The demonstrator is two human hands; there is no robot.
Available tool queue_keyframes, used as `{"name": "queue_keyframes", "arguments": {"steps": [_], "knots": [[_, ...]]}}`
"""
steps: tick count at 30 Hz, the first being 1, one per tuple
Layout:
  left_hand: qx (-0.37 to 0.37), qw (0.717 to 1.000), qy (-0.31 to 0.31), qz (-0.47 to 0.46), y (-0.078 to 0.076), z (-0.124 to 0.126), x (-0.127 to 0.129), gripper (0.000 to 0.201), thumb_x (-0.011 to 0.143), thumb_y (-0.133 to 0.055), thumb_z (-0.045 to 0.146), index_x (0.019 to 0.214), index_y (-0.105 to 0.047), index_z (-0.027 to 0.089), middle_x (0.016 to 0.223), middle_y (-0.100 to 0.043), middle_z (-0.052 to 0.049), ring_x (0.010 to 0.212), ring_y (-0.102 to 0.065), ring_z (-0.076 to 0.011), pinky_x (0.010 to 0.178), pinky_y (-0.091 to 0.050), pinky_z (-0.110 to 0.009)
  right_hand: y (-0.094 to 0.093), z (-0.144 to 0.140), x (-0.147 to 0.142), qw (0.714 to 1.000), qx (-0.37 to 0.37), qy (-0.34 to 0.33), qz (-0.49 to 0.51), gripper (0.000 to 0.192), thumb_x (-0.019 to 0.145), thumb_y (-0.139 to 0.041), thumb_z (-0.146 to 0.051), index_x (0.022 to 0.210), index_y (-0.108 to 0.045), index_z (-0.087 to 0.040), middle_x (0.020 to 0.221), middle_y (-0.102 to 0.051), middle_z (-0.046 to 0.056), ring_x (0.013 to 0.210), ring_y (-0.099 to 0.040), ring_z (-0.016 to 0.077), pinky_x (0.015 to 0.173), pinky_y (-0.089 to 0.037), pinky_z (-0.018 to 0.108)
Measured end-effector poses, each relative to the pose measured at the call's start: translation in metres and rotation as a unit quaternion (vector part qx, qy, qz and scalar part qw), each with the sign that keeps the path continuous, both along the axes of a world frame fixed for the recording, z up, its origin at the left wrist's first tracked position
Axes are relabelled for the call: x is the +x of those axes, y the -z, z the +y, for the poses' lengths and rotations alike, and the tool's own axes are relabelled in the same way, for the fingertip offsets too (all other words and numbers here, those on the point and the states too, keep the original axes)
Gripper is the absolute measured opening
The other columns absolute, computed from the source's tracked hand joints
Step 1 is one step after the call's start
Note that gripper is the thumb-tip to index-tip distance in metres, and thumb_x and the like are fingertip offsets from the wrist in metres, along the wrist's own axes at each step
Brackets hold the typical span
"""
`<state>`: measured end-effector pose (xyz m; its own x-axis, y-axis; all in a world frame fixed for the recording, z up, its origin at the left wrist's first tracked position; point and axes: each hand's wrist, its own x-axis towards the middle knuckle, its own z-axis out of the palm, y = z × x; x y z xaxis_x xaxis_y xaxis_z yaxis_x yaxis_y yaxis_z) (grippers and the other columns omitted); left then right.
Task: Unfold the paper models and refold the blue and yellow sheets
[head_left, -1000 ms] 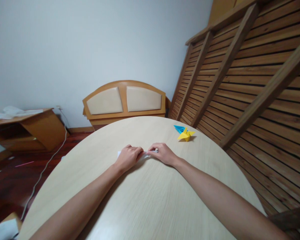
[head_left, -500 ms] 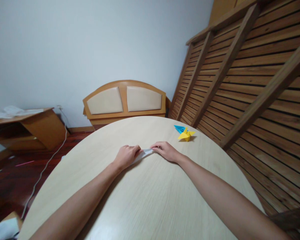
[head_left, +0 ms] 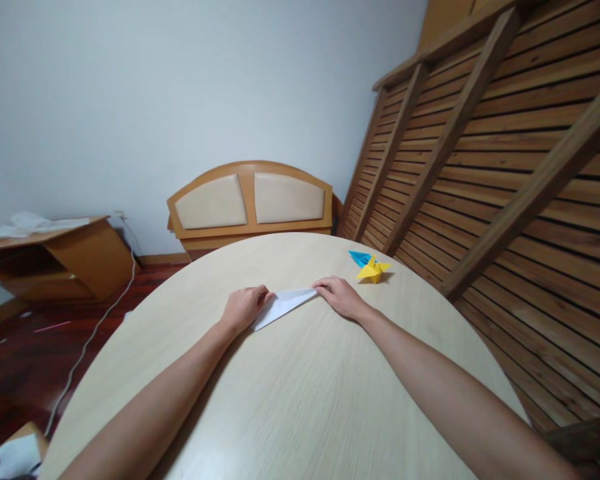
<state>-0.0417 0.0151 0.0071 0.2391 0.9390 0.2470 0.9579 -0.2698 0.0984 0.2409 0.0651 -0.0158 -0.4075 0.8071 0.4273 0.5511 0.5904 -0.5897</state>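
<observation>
White folded paper (head_left: 284, 305), a long narrow triangle, lies flat on the pale wooden round table (head_left: 300, 400), just past the table's middle. The left hand (head_left: 243, 307) sits at the paper's 9 o'clock end, fingers curled and pressing down on that wider end, the thumb side touching the sheet. The right hand (head_left: 341, 296) is at the paper's 3 o'clock end, fingers stretched forward and low, fingertips resting on the pointed tip; neither hand lifts the paper, both pin it to the tabletop. At about 2 o'clock from the right hand, well apart from it, a yellow origami figure (head_left: 373, 271) stands on the table, with a blue origami figure (head_left: 359, 257) touching it just behind. Beyond the table's far edge, at 12 o'clock, a wooden headboard (head_left: 251, 199) with two padded panels leans against the wall.
</observation>
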Motion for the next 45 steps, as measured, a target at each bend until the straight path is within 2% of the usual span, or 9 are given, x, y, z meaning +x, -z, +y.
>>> {"name": "queue_keyframes", "arguments": {"steps": [4, 8, 12, 14, 21, 31, 38, 42, 45], "knots": [[0.072, 0.997, 0.011, -0.030, 0.003, 0.003, -0.007, 0.025, 0.097, -0.049, 0.033, 0.105, -0.069, 0.020, 0.104, -0.074, -0.010, 0.094, -0.069, -0.0256, 0.080, -0.053, -0.035, 0.002, 0.001, 0.000, 0.999, -0.019, 0.026, 0.004, 0.022, 0.091, -0.058, -0.020, 0.100, -0.078, -0.020, 0.102, -0.078, 0.007, 0.095, -0.071, 0.0230, 0.088, -0.051, 0.036], [0.207, 0.970, 0.120, -0.036, 0.008, 0.001, 0.002, 0.028, 0.096, -0.048, 0.020, 0.119, -0.064, 0.020, 0.133, -0.062, -0.013, 0.117, -0.060, -0.0273, 0.099, -0.050, -0.044, 0.003, -0.001, -0.003, 0.999, -0.048, 0.017, 0.015, 0.023, 0.091, -0.058, -0.021, 0.102, -0.079, -0.020, 0.102, -0.078, 0.007, 0.093, -0.072, 0.0228, 0.085, -0.053, 0.034], [0.139, 0.952, 0.271, -0.018, 0.015, -0.005, 0.021, 0.040, 0.099, -0.046, 0.022, 0.138, -0.053, 0.021, 0.146, -0.053, -0.011, 0.130, -0.054, -0.0256, 0.105, -0.049, -0.042, 0.004, -0.005, -0.009, 0.998, -0.048, -0.015, 0.025, 0.025, 0.091, -0.057, -0.023, 0.105, -0.078, -0.021, 0.103, -0.078, 0.006, 0.093, -0.072, 0.0224, 0.086, -0.053, 0.034], [0.089, 0.950, 0.299, -0.017, 0.017, -0.007, 0.025, 0.044, 0.100, -0.045, 0.025, 0.143, -0.049, 0.020, 0.149, -0.050, -0.012, 0.134, -0.051, -0.0254, 0.110, -0.046, -0.042, 0.004, -0.007, -0.012, 0.998, -0.049, -0.032, 0.030, 0.025, 0.092, -0.057, -0.025, 0.106, -0.078, -0.021, 0.104, -0.078, 0.006, 0.094, -0.072, 0.0224, 0.086, -0.053, 0.034], [-0.008, 0.957, 0.281, -0.067, 0.019, -0.006, 0.021, 0.040, 0.102, -0.041, 0.029, 0.137, -0.057, 0.021, 0.146, -0.055, -0.007, 0.137, -0.050, -0.0215, 0.115, -0.043, -0.038, 0.004, -0.006, -0.012, 0.997, -0.059, -0.032, 0.026, 0.023, 0.089, -0.061, -0.027, 0.102, -0.079, -0.019, 0.101, -0.078, 0.008, 0.090, -0.072, 0.0229, 0.082, -0.053, 0.033], [-0.029, 0.961, 0.252, -0.109, 0.023, -0.001, 0.020, 0.039, 0.103, -0.038, 0.026, 0.132, -0.063, 0.021, 0.141, -0.058, -0.006, 0.133, -0.053, -0.0198, 0.115, -0.043, -0.040, 0.000, 0.002, 0.006, 0.993, -0.094, -0.053, 0.040, 0.022, 0.090, -0.062, -0.028, 0.098, -0.078, -0.016, 0.099, -0.078, 0.009, 0.088, -0.071, 0.0225, 0.082, -0.052, 0.035], [-0.024, 0.964, 0.248, -0.091, 0.023, -0.002, 0.020, 0.039, 0.104, -0.038, 0.026, 0.135, -0.061, 0.020, 0.142, -0.057, -0.007, 0.134, -0.053, -0.0191, 0.115, -0.041, -0.037, -0.009, -0.013, -0.003, 0.991, 0.107, -0.044, -0.073, 0.018, 0.090, -0.064, -0.021, 0.103, -0.076, -0.019, 0.098, -0.072, 0.008, 0.096, -0.062, 0.0217, 0.089, -0.046, 0.036], [-0.016, 0.963, 0.256, -0.082, 0.021, -0.003, 0.021, 0.037, 0.104, -0.040, 0.027, 0.133, -0.062, 0.021, 0.141, -0.058, -0.008, 0.133, -0.054, -0.0197, 0.113, -0.044, -0.037, -0.011, -0.026, -0.019, 0.973, 0.138, -0.109, -0.153, 0.020, 0.093, -0.063, -0.025, 0.108, -0.075, -0.022, 0.104, -0.070, 0.007, 0.098, -0.060, 0.0213, 0.088, -0.044, 0.036], [-0.018, 0.959, 0.271, -0.081, 0.019, -0.003, 0.021, 0.036, 0.103, -0.041, 0.025, 0.131, -0.064, 0.021, 0.141, -0.059, -0.007, 0.133, -0.054, -0.0193, 0.112, -0.045, -0.037, -0.011, -0.030, -0.025, 0.969, 0.133, -0.115, -0.174, 0.021, 0.095, -0.060, -0.027, 0.111, -0.074, -0.021, 0.103, -0.070, 0.008, 0.098, -0.061, 0.0212, 0.088, -0.044, 0.036]]}}
